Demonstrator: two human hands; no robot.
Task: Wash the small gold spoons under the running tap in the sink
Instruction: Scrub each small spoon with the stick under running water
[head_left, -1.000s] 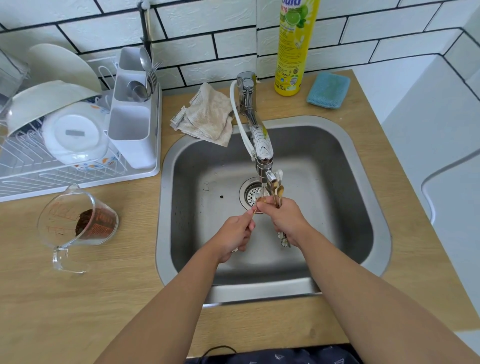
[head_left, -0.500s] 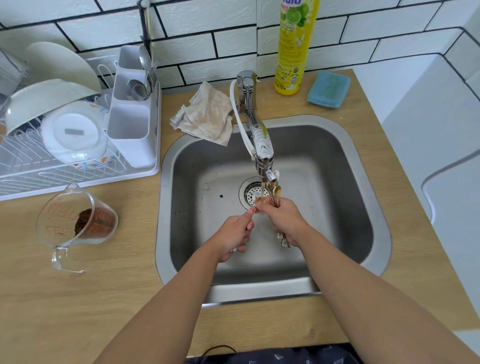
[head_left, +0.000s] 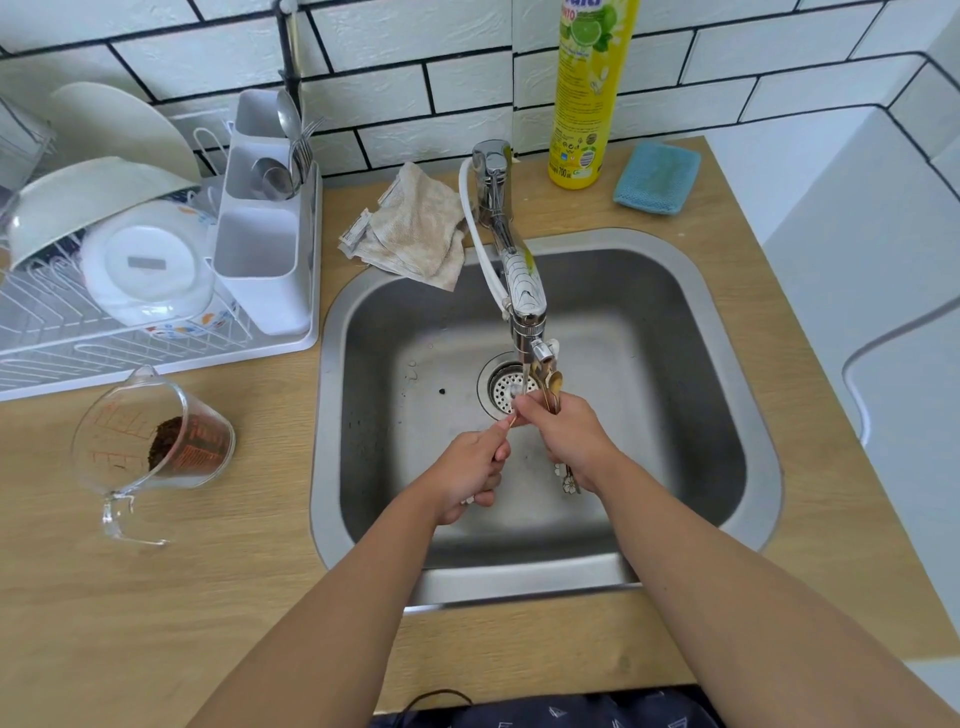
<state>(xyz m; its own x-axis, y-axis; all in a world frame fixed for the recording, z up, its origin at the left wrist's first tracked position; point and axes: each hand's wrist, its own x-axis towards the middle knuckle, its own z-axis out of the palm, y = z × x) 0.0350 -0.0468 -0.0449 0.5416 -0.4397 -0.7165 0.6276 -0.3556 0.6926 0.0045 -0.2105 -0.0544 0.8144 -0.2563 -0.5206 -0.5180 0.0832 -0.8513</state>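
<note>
Spoons: the small gold spoons (head_left: 551, 385) are a bundle in the right hand (head_left: 569, 439), bowls up just beside the tap (head_left: 522, 291) outlet, so the thin water stream can reach them.
Right hand: fingers curled tightly round the handles; the flower-shaped handle ends stick out below the palm.
Left hand (head_left: 470, 475): fingers pinch one thin gold handle next to the right hand, probably to separate one spoon for rinsing.
Sink (head_left: 748, 457): both hands are over the drain (head_left: 501, 387), so the water falls directly away.
Desk (head_left: 208, 597): drying rack (head_left: 156, 343) on the left seems the place for clean spoons; soap bottle (head_left: 587, 93) and blue sponge (head_left: 655, 177) stand behind.
</note>
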